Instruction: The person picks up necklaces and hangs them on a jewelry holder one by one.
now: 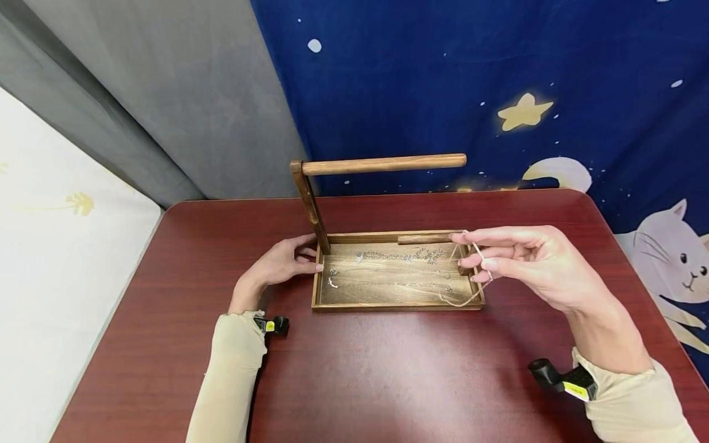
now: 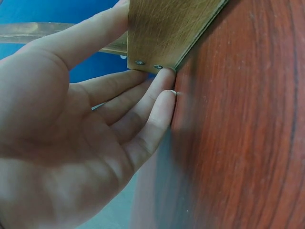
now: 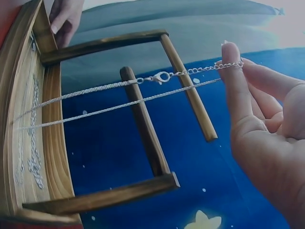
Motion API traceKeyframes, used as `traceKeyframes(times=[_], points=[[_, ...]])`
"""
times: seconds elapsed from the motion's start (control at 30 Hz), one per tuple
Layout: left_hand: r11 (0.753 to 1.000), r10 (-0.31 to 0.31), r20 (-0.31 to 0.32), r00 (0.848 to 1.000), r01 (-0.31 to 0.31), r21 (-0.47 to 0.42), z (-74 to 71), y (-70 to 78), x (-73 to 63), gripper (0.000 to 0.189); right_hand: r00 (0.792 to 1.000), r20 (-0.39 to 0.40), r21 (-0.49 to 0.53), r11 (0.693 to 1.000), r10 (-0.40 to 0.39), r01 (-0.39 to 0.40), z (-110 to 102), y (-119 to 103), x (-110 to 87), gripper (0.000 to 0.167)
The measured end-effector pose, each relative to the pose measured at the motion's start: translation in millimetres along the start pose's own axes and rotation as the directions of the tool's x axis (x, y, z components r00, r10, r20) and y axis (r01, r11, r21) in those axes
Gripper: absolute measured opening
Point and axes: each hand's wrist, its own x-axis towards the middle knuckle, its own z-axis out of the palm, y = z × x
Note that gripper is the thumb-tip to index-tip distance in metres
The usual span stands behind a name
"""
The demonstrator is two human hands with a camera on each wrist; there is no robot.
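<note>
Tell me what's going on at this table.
A person is handling a necklace over a wooden tray. The right hand holds it up by one end, so it hangs at the tray's right end. The left hand touches the tray's left end. Other chains lie in the tray.

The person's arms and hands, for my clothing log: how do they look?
The left sleeve and right sleeve are cream with gathered cuffs. At each sits a black device with a yellow label. The left hand and right hand are ungloved.
</note>
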Motion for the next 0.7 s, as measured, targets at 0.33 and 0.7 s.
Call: traceKeyframes(times=[0.33, 0.7], points=[[1.0, -0.013, 0.015, 1.0, 0.013, -0.014, 1.0, 13.9, -4.0, 0.076, 0.99, 0.118, 0.058, 0.996, -0.074, 0.068, -12.5, -5.7, -3.0, 0.063], [1.0, -0.003, 0.007, 1.0, 0.003, -0.015, 0.7, -0.7, 0.4, 0.078, 0.997, 0.073, -0.06, 0.997, -0.038, 0.042, -23.0, -18.8, -12.7, 0.062]])
